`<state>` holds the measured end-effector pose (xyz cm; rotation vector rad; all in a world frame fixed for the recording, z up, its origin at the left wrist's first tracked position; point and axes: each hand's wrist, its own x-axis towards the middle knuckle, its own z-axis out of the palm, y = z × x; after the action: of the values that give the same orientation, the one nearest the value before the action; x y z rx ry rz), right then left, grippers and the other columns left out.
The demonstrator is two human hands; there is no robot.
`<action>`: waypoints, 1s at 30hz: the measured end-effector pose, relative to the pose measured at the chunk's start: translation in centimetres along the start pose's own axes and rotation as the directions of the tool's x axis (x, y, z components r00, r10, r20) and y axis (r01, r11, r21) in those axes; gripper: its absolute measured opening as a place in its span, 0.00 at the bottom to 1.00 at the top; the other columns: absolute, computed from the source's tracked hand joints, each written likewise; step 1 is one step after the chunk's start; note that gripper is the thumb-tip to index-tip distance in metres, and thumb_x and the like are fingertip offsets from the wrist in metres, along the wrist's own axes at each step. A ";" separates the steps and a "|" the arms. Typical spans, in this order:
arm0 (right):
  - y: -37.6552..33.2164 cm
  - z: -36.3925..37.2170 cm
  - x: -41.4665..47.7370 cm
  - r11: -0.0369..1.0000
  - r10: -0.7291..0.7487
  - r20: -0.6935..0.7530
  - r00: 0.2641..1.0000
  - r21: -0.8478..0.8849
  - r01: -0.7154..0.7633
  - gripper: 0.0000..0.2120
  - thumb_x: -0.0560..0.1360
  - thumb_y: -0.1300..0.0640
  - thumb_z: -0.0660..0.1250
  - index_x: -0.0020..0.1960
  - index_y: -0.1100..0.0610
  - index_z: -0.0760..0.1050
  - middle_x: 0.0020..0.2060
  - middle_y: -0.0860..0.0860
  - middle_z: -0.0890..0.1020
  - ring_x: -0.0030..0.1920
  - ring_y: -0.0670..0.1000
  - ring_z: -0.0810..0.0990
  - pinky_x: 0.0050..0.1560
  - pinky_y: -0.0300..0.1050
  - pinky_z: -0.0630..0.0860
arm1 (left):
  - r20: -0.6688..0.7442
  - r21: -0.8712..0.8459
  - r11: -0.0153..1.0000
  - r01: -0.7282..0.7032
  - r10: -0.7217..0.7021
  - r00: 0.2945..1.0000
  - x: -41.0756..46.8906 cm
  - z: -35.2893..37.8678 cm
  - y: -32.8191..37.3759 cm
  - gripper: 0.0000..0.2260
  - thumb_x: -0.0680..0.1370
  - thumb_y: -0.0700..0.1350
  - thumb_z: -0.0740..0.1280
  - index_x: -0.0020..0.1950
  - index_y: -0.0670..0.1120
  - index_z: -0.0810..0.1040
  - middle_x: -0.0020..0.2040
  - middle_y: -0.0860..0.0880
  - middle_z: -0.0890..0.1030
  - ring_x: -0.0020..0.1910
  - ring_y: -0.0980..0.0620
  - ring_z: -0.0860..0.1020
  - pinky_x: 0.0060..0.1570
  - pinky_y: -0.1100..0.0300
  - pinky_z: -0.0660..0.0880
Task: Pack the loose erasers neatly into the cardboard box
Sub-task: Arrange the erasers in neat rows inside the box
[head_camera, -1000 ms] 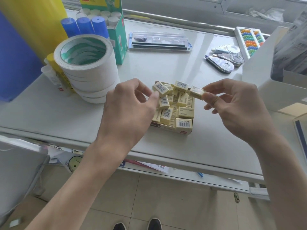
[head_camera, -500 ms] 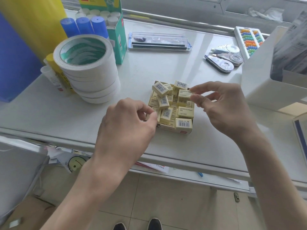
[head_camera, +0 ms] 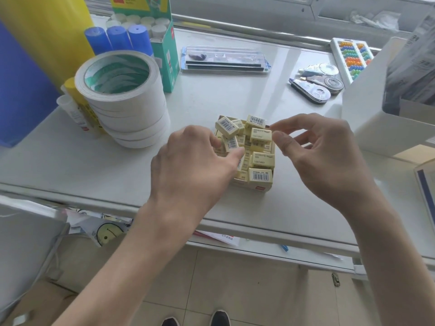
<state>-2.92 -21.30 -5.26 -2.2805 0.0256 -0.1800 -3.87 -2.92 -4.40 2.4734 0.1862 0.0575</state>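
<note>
The cardboard box (head_camera: 239, 183) is heaped with yellow erasers (head_camera: 261, 158). At its left side the left hand (head_camera: 195, 165) pinches a barcoded eraser (head_camera: 231, 143). At its right side the curved thumb and forefinger of the right hand (head_camera: 317, 156) touch the top eraser (head_camera: 260, 135); whether they grip it I cannot tell.

Bright daylight, soft shadows, wide-angle edge distortion, slight blur.

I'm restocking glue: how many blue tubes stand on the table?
3 blue tubes, in a row behind the tape stack, left of the green box: left, middle, right. More could be hidden behind the tape.
</note>
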 end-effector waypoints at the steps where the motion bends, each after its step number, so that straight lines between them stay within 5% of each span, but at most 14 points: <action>1: -0.1 0.0 0.0 1.000 0.002 -0.003 1.000 0.006 -0.002 0.06 0.77 0.53 0.70 0.52 0.49 0.83 0.47 0.44 0.83 0.41 0.45 0.81 0.39 0.38 0.73 | 0.002 0.030 0.999 0.011 -0.011 1.000 0.2 0.2 0.4 0.18 0.70 0.65 0.70 0.46 0.52 0.82 0.41 0.54 0.81 0.45 0.49 0.80 0.42 0.58 0.74; 7: -0.4 -0.3 0.3 1.000 -0.012 -0.016 1.000 0.014 0.012 0.05 0.78 0.53 0.69 0.51 0.48 0.83 0.46 0.43 0.83 0.41 0.48 0.82 0.40 0.45 0.78 | -0.016 0.155 0.988 0.007 -0.004 1.000 1.1 0.7 1.4 0.19 0.71 0.63 0.69 0.53 0.51 0.82 0.48 0.50 0.81 0.50 0.46 0.80 0.42 0.58 0.68; 14: 0.5 -0.2 1.1 0.998 0.030 0.045 0.999 -0.048 -0.027 0.05 0.75 0.53 0.72 0.50 0.49 0.83 0.43 0.42 0.83 0.43 0.48 0.81 0.41 0.40 0.76 | 0.040 0.157 0.986 -0.057 0.051 0.998 1.8 -0.5 0.5 0.14 0.73 0.58 0.70 0.51 0.49 0.83 0.47 0.50 0.81 0.50 0.46 0.79 0.47 0.55 0.74; 20: 0.9 0.1 1.6 0.998 0.059 0.079 0.995 -0.011 -0.058 0.11 0.71 0.53 0.77 0.53 0.49 0.83 0.46 0.46 0.83 0.44 0.49 0.81 0.40 0.37 0.76 | 0.092 0.131 0.980 -0.148 0.136 0.986 2.1 -1.3 -0.8 0.15 0.74 0.57 0.69 0.58 0.54 0.80 0.50 0.53 0.79 0.52 0.49 0.77 0.52 0.52 0.75; 25: 1.1 0.2 1.9 0.998 0.059 0.076 0.995 -0.005 -0.058 0.08 0.71 0.54 0.77 0.50 0.49 0.83 0.44 0.43 0.83 0.43 0.48 0.81 0.37 0.36 0.74 | -0.016 0.023 0.971 -0.240 0.240 0.971 1.9 -1.8 -0.9 0.11 0.74 0.54 0.71 0.55 0.54 0.79 0.43 0.56 0.77 0.41 0.57 0.74 0.43 0.58 0.69; 30: 1.7 -0.3 1.8 0.989 0.059 0.008 0.998 0.134 -0.060 0.08 0.71 0.56 0.77 0.48 0.50 0.81 0.43 0.45 0.85 0.42 0.47 0.83 0.45 0.50 0.81 | 0.043 -0.008 0.910 -0.414 0.414 0.909 3.8 -1.3 0.2 0.09 0.74 0.50 0.71 0.54 0.54 0.81 0.46 0.57 0.76 0.35 0.64 0.69 0.42 0.62 0.66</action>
<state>-1.09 -22.79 -6.18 -2.1432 0.0774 -0.1420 -0.23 -1.74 -3.28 2.4711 -0.3631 0.1836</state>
